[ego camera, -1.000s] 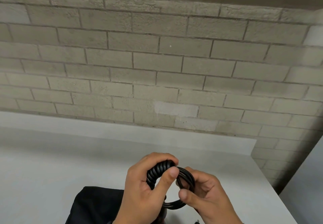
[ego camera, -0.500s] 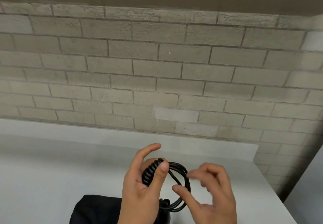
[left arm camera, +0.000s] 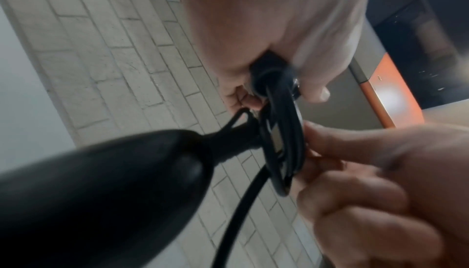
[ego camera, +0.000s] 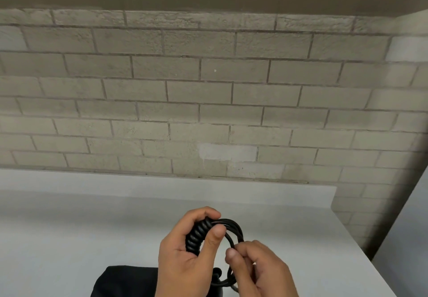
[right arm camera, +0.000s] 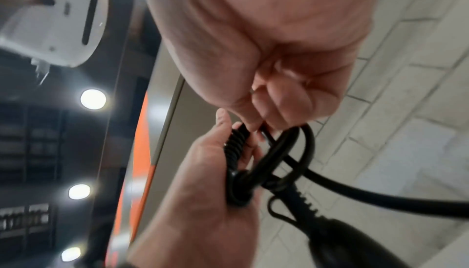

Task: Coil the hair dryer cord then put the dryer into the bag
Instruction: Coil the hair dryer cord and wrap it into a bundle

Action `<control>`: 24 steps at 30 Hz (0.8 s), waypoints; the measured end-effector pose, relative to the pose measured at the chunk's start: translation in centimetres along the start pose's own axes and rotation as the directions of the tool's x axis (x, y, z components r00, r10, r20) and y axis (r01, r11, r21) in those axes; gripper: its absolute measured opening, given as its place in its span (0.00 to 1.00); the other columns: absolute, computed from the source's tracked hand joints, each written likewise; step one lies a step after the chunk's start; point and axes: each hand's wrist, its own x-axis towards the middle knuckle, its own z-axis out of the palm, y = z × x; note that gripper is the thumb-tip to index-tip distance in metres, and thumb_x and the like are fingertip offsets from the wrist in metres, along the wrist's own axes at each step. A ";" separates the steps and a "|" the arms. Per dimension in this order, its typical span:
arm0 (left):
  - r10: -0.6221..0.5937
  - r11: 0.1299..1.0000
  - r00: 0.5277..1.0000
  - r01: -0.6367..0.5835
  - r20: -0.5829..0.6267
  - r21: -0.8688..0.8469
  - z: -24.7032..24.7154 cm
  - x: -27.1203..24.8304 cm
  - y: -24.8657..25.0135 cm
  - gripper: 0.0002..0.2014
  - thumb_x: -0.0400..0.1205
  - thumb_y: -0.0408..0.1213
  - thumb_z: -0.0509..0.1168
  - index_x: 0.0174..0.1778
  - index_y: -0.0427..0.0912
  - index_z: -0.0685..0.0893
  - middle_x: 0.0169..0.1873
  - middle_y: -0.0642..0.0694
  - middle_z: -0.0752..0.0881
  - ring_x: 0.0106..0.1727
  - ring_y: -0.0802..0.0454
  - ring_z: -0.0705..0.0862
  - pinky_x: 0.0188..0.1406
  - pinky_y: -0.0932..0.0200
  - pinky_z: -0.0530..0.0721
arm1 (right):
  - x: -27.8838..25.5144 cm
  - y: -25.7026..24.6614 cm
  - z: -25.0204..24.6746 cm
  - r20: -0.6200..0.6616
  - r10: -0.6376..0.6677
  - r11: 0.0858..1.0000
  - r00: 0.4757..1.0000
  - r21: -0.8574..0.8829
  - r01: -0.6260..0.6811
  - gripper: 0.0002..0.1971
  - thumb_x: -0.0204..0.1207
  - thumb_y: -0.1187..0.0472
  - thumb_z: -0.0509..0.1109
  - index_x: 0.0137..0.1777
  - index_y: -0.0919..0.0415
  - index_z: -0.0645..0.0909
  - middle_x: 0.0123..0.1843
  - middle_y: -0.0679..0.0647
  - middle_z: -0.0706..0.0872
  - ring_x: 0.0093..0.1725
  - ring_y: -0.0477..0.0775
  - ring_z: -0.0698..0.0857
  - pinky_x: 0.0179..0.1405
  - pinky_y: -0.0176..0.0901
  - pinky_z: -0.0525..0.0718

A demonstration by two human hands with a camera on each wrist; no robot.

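Observation:
My left hand (ego camera: 196, 238) grips the black coiled cord (ego camera: 199, 234) of the hair dryer, thumb pressed over the ribbed spiral part. Loops of smooth cord (ego camera: 234, 229) stick out to the right, and my right hand (ego camera: 245, 259) pinches them from below. The black dryer (left arm camera: 101, 192) hangs under the hands, its handle end toward the loops; in the right wrist view the dryer's handle (right arm camera: 350, 238) sits at the lower right. A black bag (ego camera: 125, 280) lies on the white table (ego camera: 69, 227) at the bottom of the head view, partly behind my left hand.
A grey brick wall (ego camera: 208, 100) rises behind the table. The table's right edge (ego camera: 361, 245) runs diagonally, with a gap beyond it. A loose stretch of cord (right arm camera: 380, 196) trails off to the right.
My right hand had let go and spread its fingers half a second ago; now it has closed again on the cord loops. The left hand kept its grip on the coil.

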 end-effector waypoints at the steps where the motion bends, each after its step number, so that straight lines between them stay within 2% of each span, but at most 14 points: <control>1: -0.003 1.000 1.000 0.003 0.005 -0.005 -0.2 0.1 -0.1 0.22 0.60 0.67 0.77 0.39 0.54 0.89 0.34 0.52 0.90 0.34 0.62 0.87 0.39 0.75 0.82 | 0.1 -0.4 -0.5 0.065 0.047 0.996 0.997 0.077 -0.052 0.07 0.70 0.48 0.70 0.32 0.46 0.83 0.26 0.45 0.79 0.24 0.43 0.76 0.25 0.31 0.74; 3: -0.003 1.000 1.000 0.003 0.008 0.017 -0.5 0.1 -0.4 0.20 0.56 0.60 0.81 0.39 0.54 0.89 0.34 0.51 0.91 0.35 0.59 0.89 0.40 0.74 0.83 | 0.4 -1.2 -1.6 0.215 0.123 0.962 0.969 0.215 -0.170 0.11 0.69 0.48 0.68 0.28 0.50 0.83 0.20 0.48 0.77 0.21 0.42 0.74 0.26 0.30 0.71; 4: 0.001 1.000 1.000 -0.001 0.007 0.030 -0.6 0.0 -0.4 0.17 0.57 0.55 0.80 0.38 0.54 0.89 0.34 0.51 0.91 0.35 0.60 0.89 0.40 0.75 0.83 | 0.7 -1.5 -2.0 0.295 0.156 0.926 0.943 0.289 -0.244 0.14 0.67 0.47 0.66 0.26 0.53 0.82 0.20 0.50 0.78 0.23 0.47 0.76 0.29 0.32 0.73; 7: 0.005 0.999 1.000 -0.004 -0.010 0.034 -0.4 -0.2 -0.3 0.12 0.61 0.49 0.77 0.38 0.54 0.89 0.32 0.54 0.91 0.33 0.64 0.88 0.37 0.78 0.80 | 1.6 -1.9 -3.3 0.507 0.220 0.644 0.833 0.566 -0.515 0.19 0.66 0.48 0.67 0.20 0.61 0.76 0.25 0.59 0.79 0.33 0.59 0.78 0.36 0.46 0.72; 8: -0.001 0.999 1.000 0.001 -0.018 0.035 -0.3 -0.3 -0.3 0.11 0.61 0.48 0.78 0.38 0.54 0.89 0.31 0.54 0.90 0.32 0.64 0.88 0.36 0.78 0.80 | 1.7 -2.0 -3.6 0.547 0.198 0.586 0.814 0.599 -0.545 0.20 0.66 0.49 0.68 0.20 0.62 0.76 0.27 0.60 0.80 0.36 0.61 0.78 0.37 0.47 0.72; 10: -0.014 0.999 0.999 0.016 -0.034 0.047 -0.2 -0.3 -0.6 0.11 0.63 0.51 0.77 0.39 0.56 0.88 0.31 0.54 0.90 0.31 0.65 0.87 0.35 0.78 0.79 | 1.5 -1.9 -3.9 0.577 0.121 0.654 0.808 0.565 -0.502 0.17 0.63 0.49 0.73 0.26 0.63 0.80 0.35 0.61 0.85 0.39 0.59 0.80 0.43 0.47 0.74; 12: -0.033 0.998 0.998 0.035 -0.049 0.057 -0.5 -0.1 -0.9 0.12 0.63 0.55 0.73 0.40 0.58 0.88 0.32 0.53 0.90 0.31 0.65 0.86 0.35 0.77 0.79 | 1.2 -1.6 -3.6 0.579 0.049 0.762 0.814 0.505 -0.405 0.06 0.58 0.56 0.76 0.29 0.56 0.82 0.40 0.55 0.87 0.43 0.53 0.86 0.49 0.44 0.79; 14: -0.050 0.997 0.998 0.053 -0.043 0.060 -0.8 0.0 -1.0 0.13 0.64 0.57 0.72 0.40 0.58 0.88 0.32 0.53 0.89 0.31 0.65 0.85 0.34 0.77 0.79 | 1.0 -0.9 -3.4 0.575 0.039 0.784 0.817 0.489 -0.382 0.04 0.60 0.63 0.74 0.30 0.54 0.81 0.45 0.50 0.90 0.52 0.50 0.89 0.55 0.42 0.83; 16: -0.058 0.997 0.998 0.058 -0.007 0.059 -0.9 -0.1 -1.0 0.13 0.65 0.57 0.71 0.41 0.57 0.88 0.32 0.53 0.89 0.29 0.65 0.83 0.32 0.77 0.78 | 0.6 0.0 -3.2 0.565 0.080 0.765 0.821 0.494 -0.414 0.06 0.60 0.66 0.74 0.35 0.61 0.80 0.48 0.52 0.91 0.55 0.52 0.90 0.56 0.41 0.85; 19: -0.056 0.997 0.997 0.053 0.044 0.051 -0.8 -0.1 -0.9 0.12 0.67 0.56 0.71 0.40 0.56 0.88 0.32 0.51 0.88 0.29 0.65 0.81 0.32 0.76 0.77 | 0.4 1.1 -3.7 0.531 0.084 0.690 0.843 0.580 -0.434 0.16 0.61 0.71 0.78 0.37 0.69 0.70 0.46 0.65 0.91 0.53 0.61 0.91 0.53 0.46 0.87; 21: -0.058 0.997 0.997 0.056 0.041 0.054 -0.8 -0.1 -1.2 0.11 0.67 0.56 0.70 0.40 0.56 0.88 0.33 0.49 0.88 0.31 0.63 0.83 0.34 0.76 0.77 | 0.7 0.9 -4.1 0.595 -0.058 0.569 0.802 0.679 -0.463 0.17 0.71 0.69 0.77 0.44 0.67 0.67 0.43 0.67 0.90 0.49 0.62 0.90 0.51 0.44 0.85; 22: -0.061 0.997 0.998 0.059 0.028 0.059 -0.9 0.0 -1.3 0.12 0.67 0.56 0.70 0.40 0.56 0.88 0.34 0.48 0.88 0.32 0.63 0.83 0.35 0.76 0.78 | 0.7 0.6 -4.2 0.603 -0.135 0.468 0.786 0.738 -0.486 0.12 0.79 0.68 0.70 0.50 0.67 0.67 0.43 0.62 0.89 0.46 0.57 0.89 0.50 0.39 0.83; 23: -0.064 0.996 0.998 0.063 0.014 0.061 -1.0 0.1 -1.4 0.12 0.67 0.57 0.70 0.40 0.56 0.88 0.35 0.47 0.88 0.33 0.62 0.83 0.36 0.76 0.78 | 0.9 0.7 -4.6 0.561 -0.203 0.400 0.803 0.796 -0.455 0.05 0.86 0.70 0.59 0.58 0.68 0.67 0.43 0.56 0.86 0.43 0.50 0.86 0.49 0.34 0.81; 24: -0.067 0.996 0.998 0.067 0.003 0.061 -1.1 0.2 -1.5 0.12 0.68 0.57 0.70 0.41 0.56 0.89 0.37 0.47 0.89 0.35 0.61 0.84 0.37 0.76 0.79 | 0.5 1.1 -5.3 0.512 -0.128 0.383 0.849 0.815 -0.434 0.10 0.88 0.71 0.49 0.65 0.69 0.68 0.42 0.51 0.81 0.39 0.45 0.81 0.47 0.31 0.79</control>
